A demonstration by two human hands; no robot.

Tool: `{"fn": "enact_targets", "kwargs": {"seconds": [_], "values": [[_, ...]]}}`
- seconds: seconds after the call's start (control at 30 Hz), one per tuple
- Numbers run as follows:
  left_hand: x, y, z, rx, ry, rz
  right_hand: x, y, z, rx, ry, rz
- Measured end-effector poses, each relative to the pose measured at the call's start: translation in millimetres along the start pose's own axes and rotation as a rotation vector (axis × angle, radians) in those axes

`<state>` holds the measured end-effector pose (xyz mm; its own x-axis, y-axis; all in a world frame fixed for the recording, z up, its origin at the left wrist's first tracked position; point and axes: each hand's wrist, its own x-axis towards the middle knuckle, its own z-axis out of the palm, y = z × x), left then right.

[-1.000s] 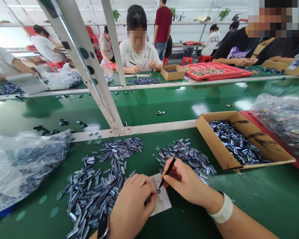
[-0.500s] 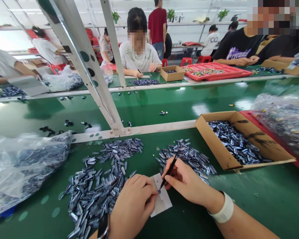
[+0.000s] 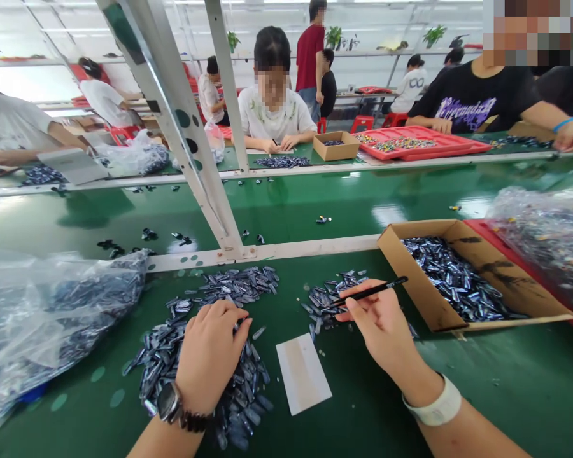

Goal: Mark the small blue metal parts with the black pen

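My left hand (image 3: 212, 356) is over the left pile of small dark, shiny pieces (image 3: 246, 407), its thumb and fingers pressed together; what they pinch is too small to make out. A pair of black tweezers (image 3: 375, 290) is held in my right hand (image 3: 375, 324), tip pointing left over the right pile of similar pieces (image 3: 319, 299). Between both hands a white card (image 3: 304, 375) with a beige strip lies flat on the green table, touched by neither hand.
An open cardboard box (image 3: 420, 286) full of dark pieces stands at the right, beside a bulging plastic bag (image 3: 549, 235) on a red tray. Another filled bag (image 3: 76, 318) lies left. A slanted metal post (image 3: 191, 146) rises ahead. Several people sit beyond the green belt.
My left hand has left the card and moved left onto the pile. My right hand has shifted right and up, with the tweezers now tilted nearly flat. The card is uncovered.
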<state>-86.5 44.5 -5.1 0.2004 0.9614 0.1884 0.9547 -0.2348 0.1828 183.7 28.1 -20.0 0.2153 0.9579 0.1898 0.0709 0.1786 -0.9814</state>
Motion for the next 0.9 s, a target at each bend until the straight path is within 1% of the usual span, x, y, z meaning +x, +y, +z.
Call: {"fn": "enact_targets", "kwargs": {"seconds": [0.1,0.2,0.27,0.33,0.37,0.43,0.53,0.6,0.7,0.9], "values": [[1.2,-2.9,-0.6,-0.001,-0.006,0.044,-2.4,0.6,1.0,-0.001,-0.040,-0.022],[3.1,-1.6,-2.9,-0.011,0.000,0.099,-2.1,0.5,1.6,0.044,-0.027,-0.001],[2.1,4.5,-4.0,-0.080,0.004,0.148,-2.9,-1.5,2.5,0.090,-0.013,0.034],[-2.5,15.4,-3.2,-0.187,-0.029,0.225,-6.1,-4.9,3.3,0.126,-0.035,0.078],[-6.1,22.0,-2.0,-0.241,-0.064,0.273,-8.7,-6.9,3.3,0.137,-0.064,0.103],[-15.1,35.8,1.5,-0.324,-0.155,0.367,-15.0,-10.3,2.1,0.141,-0.165,0.160],[-27.7,51.3,7.3,-0.396,-0.242,0.428,-24.3,-12.3,-1.8,0.154,-0.340,0.252],[-32.3,55.7,9.5,-0.434,-0.276,0.432,-28.6,-11.6,-3.2,0.169,-0.428,0.287],[-33.4,54.9,8.6,-0.497,-0.301,0.385,-31.9,-9.2,-2.0,0.147,-0.496,0.291],[-29.5,49.6,0.3,-0.551,-0.323,0.269,-34.4,-6.8,1.1,0.055,-0.506,0.273]]}}
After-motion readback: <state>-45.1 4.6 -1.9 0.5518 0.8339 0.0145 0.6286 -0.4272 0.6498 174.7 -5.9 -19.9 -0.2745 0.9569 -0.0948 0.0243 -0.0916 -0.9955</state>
